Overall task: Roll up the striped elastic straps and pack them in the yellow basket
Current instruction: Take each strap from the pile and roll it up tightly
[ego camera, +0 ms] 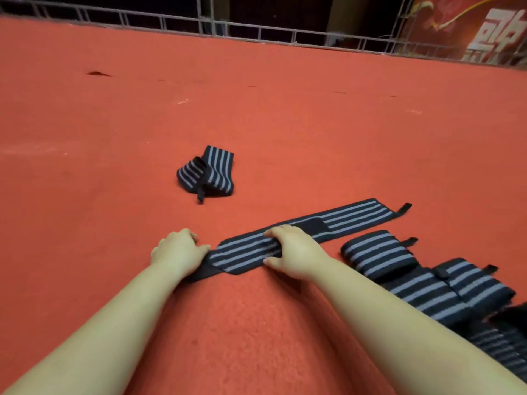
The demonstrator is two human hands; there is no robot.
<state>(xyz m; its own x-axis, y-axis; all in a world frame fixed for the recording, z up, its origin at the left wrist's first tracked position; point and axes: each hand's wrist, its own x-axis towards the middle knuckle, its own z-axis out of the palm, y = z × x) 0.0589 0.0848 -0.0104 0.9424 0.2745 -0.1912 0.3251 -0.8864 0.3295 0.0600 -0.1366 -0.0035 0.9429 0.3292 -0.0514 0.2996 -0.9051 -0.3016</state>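
Strap (285, 235) lay flat, long axis lower left to upper right. Your left hand (178, 249) pinched near end; your right hand (291, 253) gripped mid-strap. Roll toward upper right.

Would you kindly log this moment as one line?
left hand: pinches end | right hand: presses flat black-and-grey striped elastic strap | basket: unseen

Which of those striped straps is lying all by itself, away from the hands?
The crumpled strap out on the red carpet, beyond both hands. The flat strap is under the hands, and the rest are bunched at the right.
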